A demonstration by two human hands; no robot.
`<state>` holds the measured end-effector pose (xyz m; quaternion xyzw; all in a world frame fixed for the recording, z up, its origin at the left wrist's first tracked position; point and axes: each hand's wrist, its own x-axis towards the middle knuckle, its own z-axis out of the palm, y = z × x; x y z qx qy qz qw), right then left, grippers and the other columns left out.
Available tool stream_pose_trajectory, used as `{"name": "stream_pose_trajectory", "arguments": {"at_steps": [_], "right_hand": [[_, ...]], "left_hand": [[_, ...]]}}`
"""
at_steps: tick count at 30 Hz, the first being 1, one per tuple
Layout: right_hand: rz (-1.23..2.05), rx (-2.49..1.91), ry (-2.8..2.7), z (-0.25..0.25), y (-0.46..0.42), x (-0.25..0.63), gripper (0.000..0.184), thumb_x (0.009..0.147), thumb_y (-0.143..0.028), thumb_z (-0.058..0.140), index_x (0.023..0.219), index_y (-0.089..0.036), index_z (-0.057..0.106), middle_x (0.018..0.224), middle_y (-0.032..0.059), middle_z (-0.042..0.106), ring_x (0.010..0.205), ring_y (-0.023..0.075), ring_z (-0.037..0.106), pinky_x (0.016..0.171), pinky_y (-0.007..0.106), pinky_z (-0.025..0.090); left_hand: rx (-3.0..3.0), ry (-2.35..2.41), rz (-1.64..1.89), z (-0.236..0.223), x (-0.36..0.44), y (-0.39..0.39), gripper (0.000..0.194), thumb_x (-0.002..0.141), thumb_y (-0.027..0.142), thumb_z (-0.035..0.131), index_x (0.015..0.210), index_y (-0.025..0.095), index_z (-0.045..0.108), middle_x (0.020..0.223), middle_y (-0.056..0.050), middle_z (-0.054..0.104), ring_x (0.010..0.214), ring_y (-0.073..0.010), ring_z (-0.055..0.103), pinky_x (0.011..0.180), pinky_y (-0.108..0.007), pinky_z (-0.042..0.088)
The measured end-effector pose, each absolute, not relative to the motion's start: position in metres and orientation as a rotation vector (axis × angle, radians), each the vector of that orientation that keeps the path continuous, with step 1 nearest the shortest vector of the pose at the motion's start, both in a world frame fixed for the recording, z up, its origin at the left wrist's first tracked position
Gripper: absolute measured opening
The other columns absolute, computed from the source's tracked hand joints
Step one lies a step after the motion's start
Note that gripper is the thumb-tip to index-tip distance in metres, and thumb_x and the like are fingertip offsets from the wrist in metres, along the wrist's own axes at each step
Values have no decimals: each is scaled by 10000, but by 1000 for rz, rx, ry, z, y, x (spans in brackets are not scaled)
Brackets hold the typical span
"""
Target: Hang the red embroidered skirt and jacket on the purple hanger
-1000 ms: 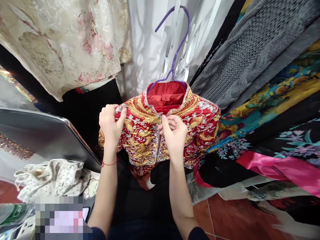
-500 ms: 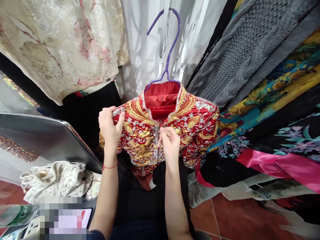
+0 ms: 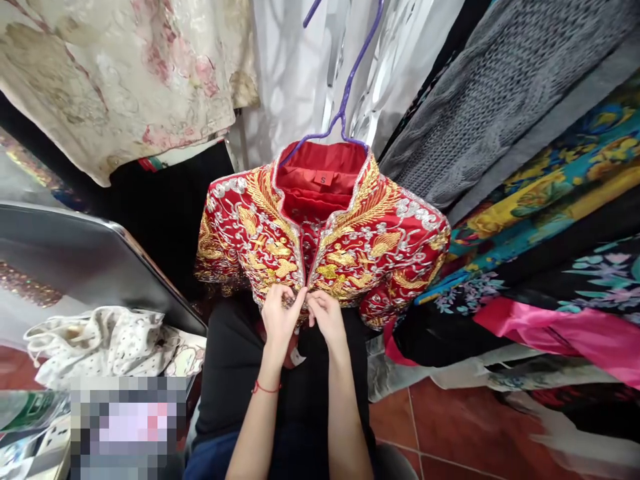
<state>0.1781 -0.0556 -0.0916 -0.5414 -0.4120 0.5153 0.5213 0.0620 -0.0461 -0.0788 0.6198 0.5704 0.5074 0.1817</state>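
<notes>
A red jacket (image 3: pixel 385 243) with gold and silver embroidery hangs on a purple hanger (image 3: pixel 345 100) in front of me. Its stand collar spreads apart, and the front edges part in a V down to my fingers. A red size label (image 3: pixel 323 179) shows inside the neck. My left hand (image 3: pixel 281 315) pinches the left front edge low on the chest. Close beside it, my right hand (image 3: pixel 324 315) pinches the other edge, fingers bent. Whether a small fastener sits between the fingertips is hidden.
Cream floral cloth (image 3: pixel 165 80) hangs at upper left. Grey knitwear (image 3: pixel 465 113) and patterned garments crowd the right. A dark panel (image 3: pixel 100 260) stands at left, above a spotted cloth bag (image 3: pixel 105 343) and a bottle (image 3: pixel 30 410). Red floor tiles (image 3: pixel 460 427) lie below.
My left hand has left the shoulder and come down to the front edge. My right hand has slid lower along the opening. The jacket front now parts wider at the top.
</notes>
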Motion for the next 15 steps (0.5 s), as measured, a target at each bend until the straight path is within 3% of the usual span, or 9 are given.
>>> {"name": "stream_pose_trajectory", "arguments": {"at_steps": [5, 10, 12, 15], "right_hand": [[1288, -1334, -991, -102, -55, 178, 468, 724, -668, 649, 693, -214, 537, 440, -91, 469, 331, 78, 417, 390, 227, 329], [1341, -1512, -983, -132, -48, 176, 395, 798, -548, 659, 669, -192, 543, 464, -67, 511, 372, 85, 455, 428, 227, 380], [1374, -1607, -979, -148, -45, 175, 350, 868, -490, 641, 767, -155, 615, 614, -18, 622, 499, 111, 569, 517, 242, 474], [1450, -1722, -984, -168, -45, 174, 324, 944, -406, 615, 1135, -144, 637, 1085, 68, 683, 902, 179, 675, 788, 355, 579]], "left_hand": [[1738, 1635, 1296, -91, 63, -53, 322, 918, 424, 584, 690, 220, 483, 715, 4, 549, 692, -148, 541, 704, -287, 420], [1685, 1652, 1307, -91, 59, -50, 332, 901, 460, 603, 703, 218, 491, 706, 8, 554, 683, -143, 546, 700, -273, 421], [1650, 1659, 1275, -101, 57, -48, 330, 896, 463, 605, 708, 216, 492, 706, 9, 560, 674, -139, 546, 690, -267, 419], [1626, 1665, 1178, -123, 56, -48, 326, 868, 469, 631, 707, 214, 506, 700, 15, 568, 666, -135, 549, 676, -256, 418]]}}
